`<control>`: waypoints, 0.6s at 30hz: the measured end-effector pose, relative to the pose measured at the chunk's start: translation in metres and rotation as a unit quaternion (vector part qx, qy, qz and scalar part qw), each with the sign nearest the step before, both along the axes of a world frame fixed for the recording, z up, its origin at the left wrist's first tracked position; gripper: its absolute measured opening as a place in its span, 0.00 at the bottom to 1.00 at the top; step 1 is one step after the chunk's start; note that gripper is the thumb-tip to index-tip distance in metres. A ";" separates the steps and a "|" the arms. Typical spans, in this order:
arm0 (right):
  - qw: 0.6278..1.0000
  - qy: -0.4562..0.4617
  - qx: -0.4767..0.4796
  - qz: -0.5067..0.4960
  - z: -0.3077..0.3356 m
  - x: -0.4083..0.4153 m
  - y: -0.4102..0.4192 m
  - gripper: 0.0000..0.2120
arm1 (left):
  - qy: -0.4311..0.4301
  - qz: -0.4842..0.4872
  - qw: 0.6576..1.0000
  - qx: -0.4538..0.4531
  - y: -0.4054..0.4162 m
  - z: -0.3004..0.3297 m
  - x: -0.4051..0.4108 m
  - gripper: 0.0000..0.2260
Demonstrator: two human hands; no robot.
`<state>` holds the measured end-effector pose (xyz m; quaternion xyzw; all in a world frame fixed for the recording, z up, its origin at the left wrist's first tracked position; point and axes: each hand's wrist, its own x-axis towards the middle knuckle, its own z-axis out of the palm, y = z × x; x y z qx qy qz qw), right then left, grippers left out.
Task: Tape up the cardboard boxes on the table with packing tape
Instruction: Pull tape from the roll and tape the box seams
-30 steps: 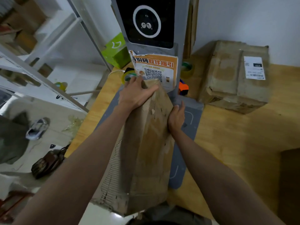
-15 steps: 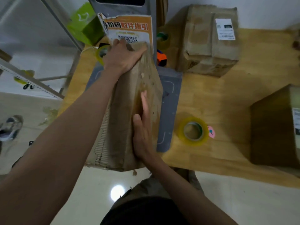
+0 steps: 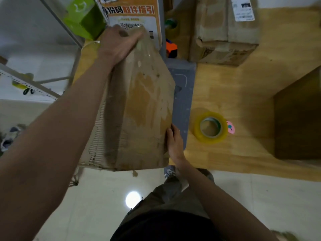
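Sliding down the box's right side, my right hand (image 3: pixel 174 145) has left the top face where it lay flat half a second ago and now cups the near right corner of the worn cardboard box (image 3: pixel 139 108), fingers curled against its edge. My left hand (image 3: pixel 119 42) has not shifted: it grips the far top end, fingers wrapped over it. The box stands at the table's (image 3: pixel 243 94) left near corner, on the grey mat (image 3: pixel 182 94), its near end overhanging the near edge. The tape roll (image 3: pixel 210 126) lies flat near the near edge, just right of the mat, untouched. I judge I am squaring the box up for taping; no fresh strip is on yet. Two more boxes sit further right.
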<state>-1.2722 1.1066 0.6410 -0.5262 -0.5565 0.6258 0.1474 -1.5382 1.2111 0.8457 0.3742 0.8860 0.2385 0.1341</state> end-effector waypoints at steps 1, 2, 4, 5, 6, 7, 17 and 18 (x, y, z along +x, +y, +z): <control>0.998 0.021 -0.062 0.003 0.009 -0.001 0.005 0.15 | -0.017 0.015 1.000 0.018 -0.010 -0.003 -0.013 0.24; 0.992 0.034 -0.121 0.001 0.016 -0.002 0.009 0.14 | -0.030 0.028 0.998 0.042 -0.021 -0.005 -0.023 0.22; 0.983 0.048 -0.179 0.015 0.026 0.000 0.015 0.15 | -0.100 0.079 0.989 0.073 -0.049 -0.013 -0.051 0.27; 0.981 0.058 -0.185 0.022 0.027 -0.001 0.016 0.16 | -0.151 0.112 0.978 0.088 -0.062 -0.016 -0.061 0.30; 0.981 0.066 -0.183 0.028 0.027 -0.002 0.018 0.17 | -0.199 0.144 0.965 0.090 -0.076 -0.021 -0.072 0.31; 0.981 0.074 -0.177 0.036 0.027 -0.003 0.019 0.16 | -0.262 0.155 0.948 0.095 -0.089 -0.024 -0.079 0.33; 0.993 0.073 -0.094 -0.008 0.039 0.032 0.056 0.15 | -0.465 0.184 0.856 0.133 -0.140 -0.106 -0.033 0.23; 0.994 0.069 -0.083 -0.013 0.040 0.038 0.061 0.17 | -0.476 0.179 0.850 0.142 -0.136 -0.113 -0.026 0.24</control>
